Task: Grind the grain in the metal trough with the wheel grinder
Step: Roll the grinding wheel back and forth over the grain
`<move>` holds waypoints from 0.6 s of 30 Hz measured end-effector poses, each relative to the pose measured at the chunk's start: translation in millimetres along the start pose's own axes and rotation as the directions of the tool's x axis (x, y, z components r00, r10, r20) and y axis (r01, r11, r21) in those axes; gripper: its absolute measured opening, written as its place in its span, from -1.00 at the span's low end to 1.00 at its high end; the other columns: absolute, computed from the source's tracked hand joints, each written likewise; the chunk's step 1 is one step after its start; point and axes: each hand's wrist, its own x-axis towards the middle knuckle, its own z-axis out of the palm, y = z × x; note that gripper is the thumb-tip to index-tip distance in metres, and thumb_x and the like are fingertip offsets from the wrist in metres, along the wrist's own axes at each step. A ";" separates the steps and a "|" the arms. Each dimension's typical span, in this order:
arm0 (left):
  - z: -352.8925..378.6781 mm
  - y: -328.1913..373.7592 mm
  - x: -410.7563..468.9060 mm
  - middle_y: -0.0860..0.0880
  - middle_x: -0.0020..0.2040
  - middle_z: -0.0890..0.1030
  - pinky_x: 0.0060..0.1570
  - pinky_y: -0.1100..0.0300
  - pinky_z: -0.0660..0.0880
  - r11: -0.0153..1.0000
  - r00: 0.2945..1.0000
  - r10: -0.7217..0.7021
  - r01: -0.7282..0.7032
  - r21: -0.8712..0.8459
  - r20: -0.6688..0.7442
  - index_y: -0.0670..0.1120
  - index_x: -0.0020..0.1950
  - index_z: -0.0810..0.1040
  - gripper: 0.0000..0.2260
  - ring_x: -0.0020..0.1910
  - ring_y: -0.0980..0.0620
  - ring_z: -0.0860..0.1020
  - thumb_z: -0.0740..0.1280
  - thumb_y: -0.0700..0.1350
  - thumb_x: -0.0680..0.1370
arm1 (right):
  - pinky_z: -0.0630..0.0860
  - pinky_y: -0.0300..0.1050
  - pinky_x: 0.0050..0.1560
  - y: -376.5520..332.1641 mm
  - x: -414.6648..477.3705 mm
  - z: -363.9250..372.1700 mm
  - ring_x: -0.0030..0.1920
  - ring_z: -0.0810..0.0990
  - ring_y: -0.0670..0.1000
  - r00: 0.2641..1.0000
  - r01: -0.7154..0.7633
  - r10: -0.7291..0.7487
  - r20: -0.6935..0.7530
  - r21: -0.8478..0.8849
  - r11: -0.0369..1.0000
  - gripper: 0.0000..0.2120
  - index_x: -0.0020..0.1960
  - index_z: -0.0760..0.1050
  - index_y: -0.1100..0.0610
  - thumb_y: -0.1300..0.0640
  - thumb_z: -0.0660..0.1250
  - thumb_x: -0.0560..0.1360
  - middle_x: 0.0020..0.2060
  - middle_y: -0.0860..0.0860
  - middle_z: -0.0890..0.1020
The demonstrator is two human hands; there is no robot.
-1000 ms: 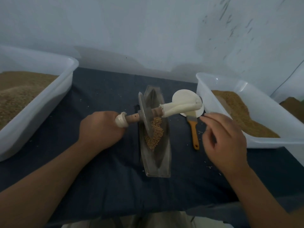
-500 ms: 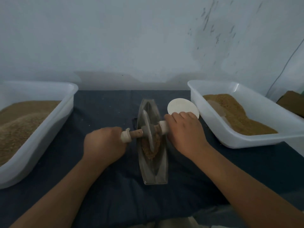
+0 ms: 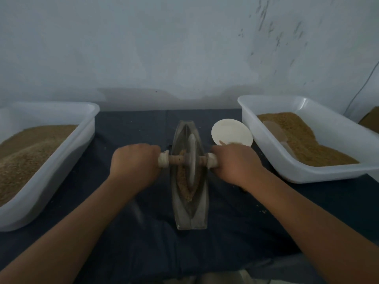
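Note:
A long boat-shaped metal trough lies lengthwise on the dark cloth at the centre. Brown grain fills its groove. The wheel grinder stands upright in the groove, its metal disc on the grain and its wooden axle crossing the trough. My left hand grips the left handle of the axle. My right hand grips the right handle. Both handle ends are hidden inside my fists.
A white plastic tub of grain stands at the left. Another white tub with brown meal and a scoop stands at the right. A small white dish sits beside the trough, behind my right hand. A wall rises close behind.
My right hand came in from the right and took the right handle. The tilted wheel now stands upright in the groove. The view tilted up and the brush is hidden.

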 end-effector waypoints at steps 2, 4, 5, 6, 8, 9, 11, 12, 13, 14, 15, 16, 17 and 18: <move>-0.5 2.0 19.3 0.11 -0.37 0.40 -0.37 0.18 0.37 1.000 0.998 -0.026 0.027 -0.013 0.064 0.08 -0.30 0.32 -0.68 -0.39 -0.01 0.46 0.28 0.16 0.57 | 0.54 0.01 -0.21 -2.8 13.1 -0.9 -0.11 0.65 0.12 0.998 -0.066 0.067 -0.019 0.029 0.997 -0.84 0.12 0.48 -0.05 -0.08 0.30 0.59 -0.15 -0.02 0.61; -2.5 3.4 32.0 0.09 -0.33 0.44 -0.28 0.13 0.51 0.997 0.989 -0.061 0.067 -0.046 0.136 0.07 -0.29 0.34 -0.71 -0.34 -0.03 0.51 0.28 0.14 0.57 | 0.57 0.03 -0.13 -5.3 23.6 -4.4 -0.02 0.68 0.16 0.995 -0.099 0.100 -0.013 0.064 0.993 -0.66 0.34 0.47 -0.02 -0.06 0.34 0.60 -0.06 0.04 0.66; -4.2 4.0 34.3 0.09 -0.32 0.46 -0.24 0.10 0.55 0.996 0.986 -0.064 0.074 -0.057 0.156 0.06 -0.28 0.35 -0.71 -0.32 -0.03 0.53 0.28 0.14 0.57 | 0.56 0.02 -0.12 -6.1 26.2 -6.5 -0.01 0.68 0.16 0.995 -0.102 0.103 -0.015 0.044 0.994 -0.72 0.29 0.51 -0.01 -0.04 0.34 0.61 -0.06 0.05 0.66; -6.4 3.9 33.2 0.09 -0.32 0.48 -0.24 0.10 0.56 0.996 0.984 -0.056 0.067 -0.063 0.169 0.06 -0.28 0.37 -0.71 -0.32 -0.03 0.54 0.28 0.15 0.57 | 0.56 0.02 -0.11 -5.5 25.9 -7.6 -0.04 0.67 0.14 0.996 -0.090 0.091 -0.004 0.024 0.996 -0.88 0.09 0.53 0.00 -0.02 0.32 0.61 -0.09 0.03 0.65; -11.0 -1.1 21.1 0.10 -0.34 0.48 -0.28 0.13 0.50 0.996 0.980 -0.011 0.027 -0.082 0.200 0.06 -0.29 0.37 -0.70 -0.33 -0.01 0.54 0.26 0.19 0.55 | 0.53 -0.01 -0.19 -4.1 17.3 -9.8 -0.16 0.63 0.07 0.997 -0.056 0.056 0.047 -0.002 0.998 -0.77 -0.22 0.42 -0.01 0.00 0.30 0.61 -0.22 -0.03 0.60; -12.2 -5.8 11.6 0.11 -0.35 0.47 -0.33 0.15 0.43 0.996 0.976 0.024 -0.004 -0.092 0.215 0.07 -0.29 0.38 -0.70 -0.35 0.02 0.52 0.26 0.21 0.53 | 0.47 -0.04 -0.27 -3.3 8.9 -9.6 -0.24 0.58 0.03 0.996 -0.028 0.029 0.080 -0.015 1.000 -0.73 -0.27 0.38 -0.04 -0.01 0.30 0.59 -0.28 -0.05 0.56; -12.7 -15.8 -8.6 0.13 -0.40 0.45 -0.42 0.20 0.29 0.991 0.972 0.097 -0.075 -0.109 0.214 0.09 -0.32 0.37 -0.71 -0.43 0.10 0.44 0.23 0.26 0.47 | 0.32 -0.11 -0.40 -1.8 -11.7 -9.5 -0.37 0.47 -0.05 0.996 0.060 -0.058 0.060 -0.027 0.998 -0.69 -0.33 0.32 -0.07 -0.03 0.32 0.54 -0.38 -0.08 0.48; -13.2 -19.5 -16.2 0.13 -0.43 0.43 -0.44 0.21 0.25 0.989 0.972 0.118 -0.096 -0.114 0.204 0.09 -0.33 0.37 -0.70 -0.46 0.13 0.40 0.20 0.28 0.43 | 0.24 -0.15 -0.45 -0.3 -19.7 -8.7 -0.43 0.40 -0.10 0.994 0.111 -0.110 0.016 -0.039 0.993 -0.67 -0.36 0.27 -0.08 -0.03 0.33 0.50 -0.43 -0.10 0.43; -12.2 -21.9 -20.3 0.13 -0.45 0.42 -0.45 0.22 0.24 0.987 0.973 0.128 -0.107 -0.116 0.191 0.09 -0.34 0.36 -0.69 -0.48 0.14 0.39 0.16 0.30 0.41 | 0.19 -0.17 -0.46 0.6 -23.5 -7.2 -0.45 0.36 -0.13 0.992 0.125 -0.126 -0.013 -0.038 0.991 -0.65 -0.37 0.24 -0.09 -0.04 0.35 0.48 -0.46 -0.11 0.39; -9.7 -22.0 -19.6 0.12 -0.45 0.42 -0.45 0.22 0.24 0.988 0.975 0.126 -0.107 -0.110 0.181 0.09 -0.34 0.36 -0.67 -0.48 0.13 0.39 0.13 0.32 0.41 | 0.22 -0.17 -0.46 2.0 -20.9 -5.2 -0.45 0.37 -0.13 0.993 0.119 -0.120 -0.018 -0.034 0.992 -0.65 -0.37 0.26 -0.09 -0.04 0.35 0.48 -0.45 -0.12 0.40; -6.7 -20.0 -14.5 0.12 -0.44 0.41 -0.44 0.21 0.26 0.991 0.978 0.110 -0.095 -0.093 0.177 0.08 -0.33 0.36 -0.66 -0.47 0.10 0.40 0.14 0.31 0.43 | 0.30 -0.14 -0.44 2.8 -13.4 -3.0 -0.41 0.43 -0.09 0.996 0.092 -0.092 -0.003 -0.033 0.995 -0.68 -0.35 0.30 -0.08 -0.05 0.34 0.50 -0.42 -0.10 0.44; -3.5 -16.3 -4.8 0.11 -0.42 0.41 -0.41 0.19 0.28 0.995 0.981 0.082 -0.070 -0.070 0.175 0.08 -0.33 0.36 -0.67 -0.45 0.06 0.41 0.17 0.29 0.47 | 0.40 -0.10 -0.38 2.9 -1.4 -1.4 -0.37 0.48 -0.05 0.999 0.049 -0.049 0.013 -0.043 0.998 -0.71 -0.32 0.35 -0.06 -0.05 0.32 0.53 -0.38 -0.09 0.48; -0.3 -12.2 9.3 0.11 -0.40 0.41 -0.38 0.17 0.31 0.998 0.984 0.048 -0.040 -0.049 0.169 0.07 -0.32 0.37 -0.68 -0.43 0.02 0.42 0.21 0.25 0.49 | 0.48 -0.06 -0.32 2.4 12.8 0.1 -0.33 0.51 -0.02 1.000 -0.004 0.005 0.008 -0.055 0.998 -0.73 -0.30 0.38 -0.06 -0.04 0.31 0.55 -0.34 -0.08 0.51; 3.1 -8.5 25.9 0.10 -0.39 0.42 -0.35 0.16 0.34 0.999 0.987 0.017 -0.012 -0.033 0.159 0.05 -0.32 0.38 -0.69 -0.41 -0.01 0.43 0.24 0.21 0.51 | 0.55 -0.01 -0.25 1.9 26.8 1.5 -0.30 0.54 0.00 0.998 -0.055 0.054 -0.019 -0.052 0.997 -0.74 -0.29 0.40 -0.05 -0.02 0.31 0.57 -0.32 -0.07 0.52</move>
